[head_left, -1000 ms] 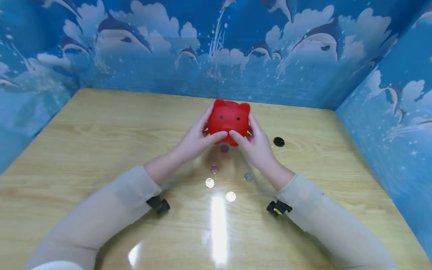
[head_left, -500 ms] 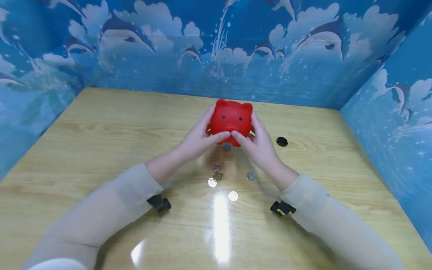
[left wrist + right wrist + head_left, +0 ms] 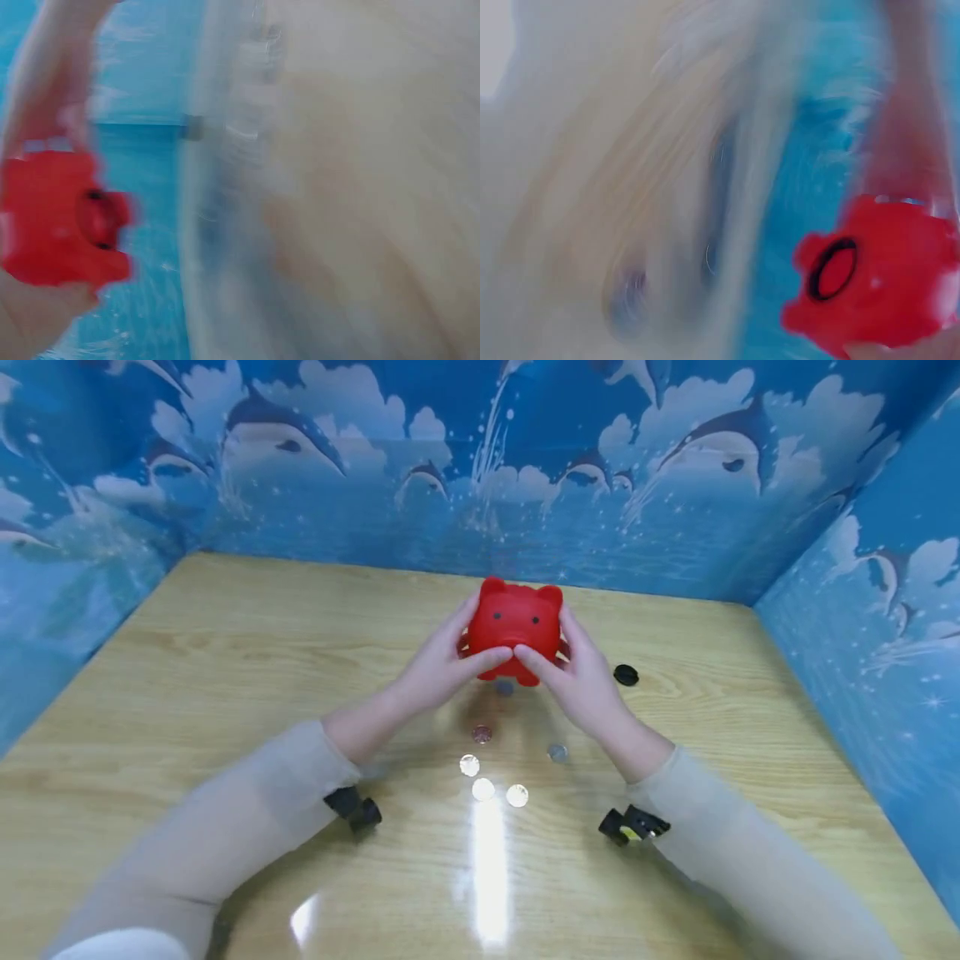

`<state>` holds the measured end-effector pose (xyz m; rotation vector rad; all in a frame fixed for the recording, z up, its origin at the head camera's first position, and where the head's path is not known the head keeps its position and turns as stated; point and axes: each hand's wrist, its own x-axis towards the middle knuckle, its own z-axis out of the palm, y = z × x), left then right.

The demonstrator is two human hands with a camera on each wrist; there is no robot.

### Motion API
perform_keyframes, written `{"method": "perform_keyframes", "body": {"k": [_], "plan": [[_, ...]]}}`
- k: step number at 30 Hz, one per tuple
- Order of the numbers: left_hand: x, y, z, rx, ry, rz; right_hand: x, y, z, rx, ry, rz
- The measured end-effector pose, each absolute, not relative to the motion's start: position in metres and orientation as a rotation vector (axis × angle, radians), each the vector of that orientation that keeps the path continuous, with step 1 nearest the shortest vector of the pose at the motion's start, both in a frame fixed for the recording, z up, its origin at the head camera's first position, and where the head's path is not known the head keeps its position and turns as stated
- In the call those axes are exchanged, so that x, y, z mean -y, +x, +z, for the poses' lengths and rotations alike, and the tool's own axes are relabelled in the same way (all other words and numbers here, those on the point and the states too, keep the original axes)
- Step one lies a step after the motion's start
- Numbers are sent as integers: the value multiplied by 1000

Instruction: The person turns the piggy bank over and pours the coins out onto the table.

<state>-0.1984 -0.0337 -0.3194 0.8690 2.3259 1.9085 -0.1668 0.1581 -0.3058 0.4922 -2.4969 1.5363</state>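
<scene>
Both hands hold a red piggy bank (image 3: 513, 625) above the table, its face towards me. My left hand (image 3: 438, 668) grips one side and my right hand (image 3: 588, 685) the other, with the thumbs meeting under the snout. In the right wrist view, blurred, a black-rimmed round hole (image 3: 834, 271) shows on its underside between the feet. Below lie several coins: a reddish coin (image 3: 482, 734), bright coins such as one (image 3: 483, 789) near the glare, and a grey coin (image 3: 557, 752) by the right forearm. Another coin (image 3: 504, 687) shows just under the bank.
A black oval cap (image 3: 626, 675) lies on the wooden table (image 3: 262, 652) to the right of my right hand. Blue walls with dolphin prints (image 3: 360, 510) stand behind and at both sides. Each sleeve carries a small black wrist camera (image 3: 360, 814).
A coin blurred beside the reddish coin half a second ago now shows nearer me, among the bright ones. The piggy bank has risen very slightly; both hands keep their grip.
</scene>
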Motion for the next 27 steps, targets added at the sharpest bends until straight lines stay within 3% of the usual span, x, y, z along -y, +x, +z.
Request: {"method": "perform_keyframes", "body": {"k": [3, 13, 18, 21, 27], "plan": [[34, -200, -321, -2265, 740, 1887, -157, -167, -302, 2595, 418, 1622], [34, -201, -327, -2270, 756, 1857, -152, -157, -291, 2623, 422, 1705], [34, -198, -320, -2498, 1060, 1786, -160, -162, -309, 2426, 588, 1471], [33, -199, -314, -2546, 1115, 1781, -163, -166, -309, 2368, 608, 1415], [32, -203, -315, -2487, 900, 1742, -165, -173, -310, 2544, 510, 1485]]}}
